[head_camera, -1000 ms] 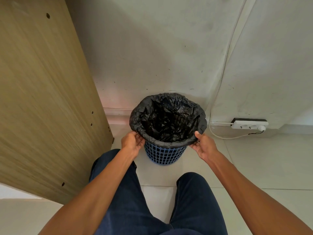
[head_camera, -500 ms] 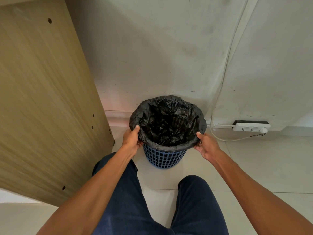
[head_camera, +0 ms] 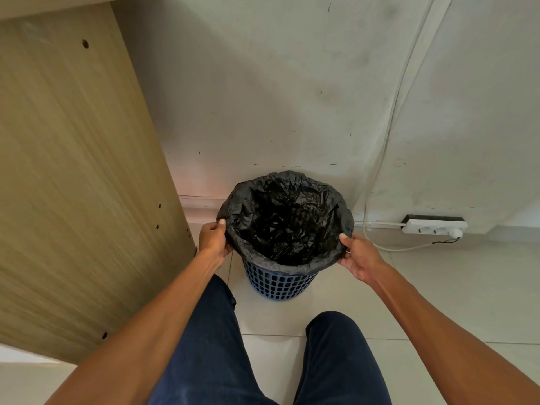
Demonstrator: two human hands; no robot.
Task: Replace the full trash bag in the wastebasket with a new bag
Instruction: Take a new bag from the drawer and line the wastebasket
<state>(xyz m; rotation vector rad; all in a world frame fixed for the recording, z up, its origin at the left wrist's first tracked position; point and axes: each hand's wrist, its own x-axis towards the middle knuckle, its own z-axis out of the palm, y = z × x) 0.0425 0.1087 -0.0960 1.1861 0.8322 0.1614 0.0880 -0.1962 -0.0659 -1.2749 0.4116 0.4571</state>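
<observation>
1. I see one black trash bag [head_camera: 285, 226] lining one blue lattice wastebasket [head_camera: 279, 283]. The bag's crumpled edge is folded out over the whole rim and hangs partway down the outside.
2. The wastebasket stands upright on the pale tiled floor [head_camera: 438, 302], close against the foot of a scuffed white wall [head_camera: 263, 97], near the middle of my view.
3. Both hands are on the bag, one at each side. The left hand [head_camera: 212, 239] pinches the folded edge at the left of the rim, thumb on top and fingers tucked below.
4. The right hand [head_camera: 361, 257] grasps the edge at the near right of the rim in the same way, thumb lying over the plastic.
5. Inside the bag I can make out only dark, wrinkled plastic; I cannot tell what it holds.
6. One tall wooden panel [head_camera: 73, 171] with small drilled holes stands just left of the left hand, crowding that side.
7. To the right, well apart from the wastebasket, one white power strip [head_camera: 434, 228] lies along the wall's base with one plug [head_camera: 455, 232] at its far end. A white cable [head_camera: 391, 249] loops across the floor between it and the basket.
8. Two legs in dark blue trousers [head_camera: 210, 346] fill the bottom of the view, nearer to me than the wastebasket.
</observation>
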